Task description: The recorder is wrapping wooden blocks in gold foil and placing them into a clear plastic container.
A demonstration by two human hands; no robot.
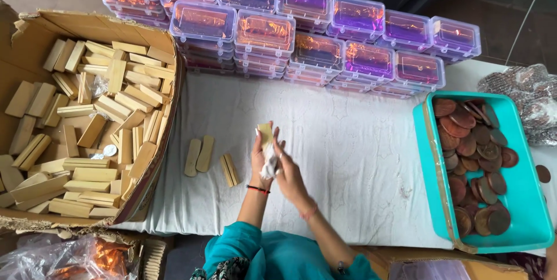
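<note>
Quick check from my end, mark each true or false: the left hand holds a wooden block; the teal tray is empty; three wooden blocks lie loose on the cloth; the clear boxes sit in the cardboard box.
1. The left hand holds a wooden block. True.
2. The teal tray is empty. False: it holds brown discs.
3. Three loose blocks lie on the white cloth. True.
4. The clear boxes sit in the cardboard box. False: they are stacked on the table behind the cloth.

Open white cloth on the table [348,158] is left free in the middle, bounded by the wood-filled cardboard box [156,42], stacked clear plastic cases [316,53], the teal plastic tray [426,158] and three loose wooden blocks [210,161].
</note>
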